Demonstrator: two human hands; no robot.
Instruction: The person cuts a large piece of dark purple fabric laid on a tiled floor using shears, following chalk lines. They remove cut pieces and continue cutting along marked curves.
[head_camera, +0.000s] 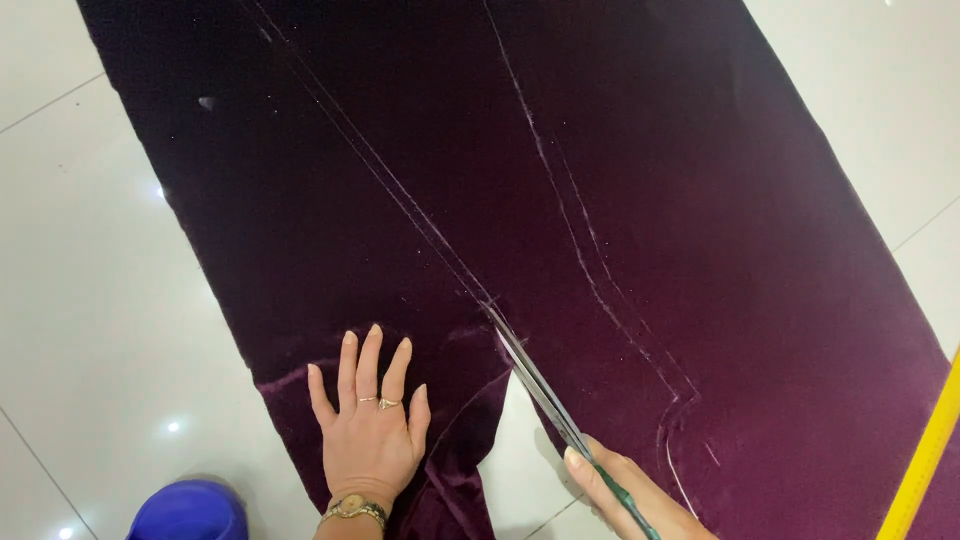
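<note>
The purple velvet cloth (620, 230) lies flat on the floor (80, 300) — soft, limp, slippery. Left hand (370, 430) presses it open-palmed at seven o'clock; right hand (630, 495) grips scissors (540, 385), blades apart, at six — hold beside the cut.

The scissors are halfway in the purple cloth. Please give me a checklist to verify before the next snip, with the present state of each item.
1. Scissors blades follow the chalk line: ok, the tips sit where the line begins.
2. Left hand presses the purple cloth flat: ok, palm down with fingers spread beside the cut.
3. Left fingers away from the blades: ok, a gap shows between them.
4. Right hand grips the handles firmly: cannot tell, the handles leave the picture.
5. Cloth ahead of the blades lies smooth: ok, no folds on the line.
6. Yellow ruler away from the cut path: ok, it lies at the right edge.
</note>
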